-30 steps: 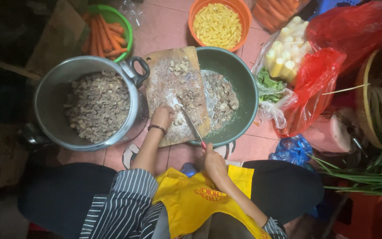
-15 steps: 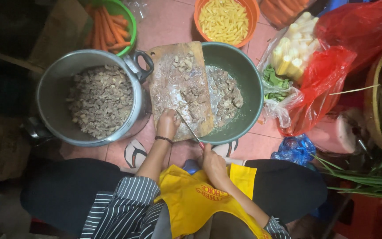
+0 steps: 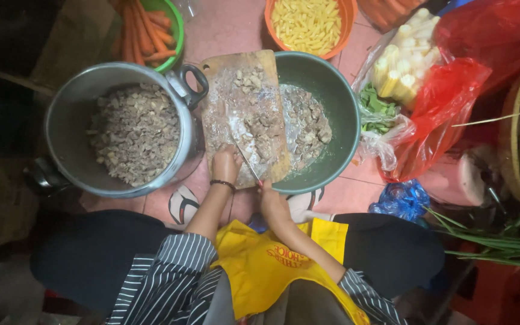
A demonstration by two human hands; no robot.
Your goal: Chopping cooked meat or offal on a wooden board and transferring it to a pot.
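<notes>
A wooden cutting board rests across the rim of a green basin and carries chopped meat pieces. My left hand presses down on the near end of the board, a dark band on its wrist. My right hand grips a knife whose blade lies over the board next to the left hand. More cut meat lies inside the green basin. A large metal pot to the left is filled with chopped meat.
A green bowl of carrots and an orange bowl of pale cut strips stand at the far side. Corn pieces, red plastic bags, a blue bag and green stalks crowd the right. Sandals sit under the board.
The view has shifted slightly, so everything sits lower in frame. My left hand stays on the board's near end and the knife has moved only a little.
</notes>
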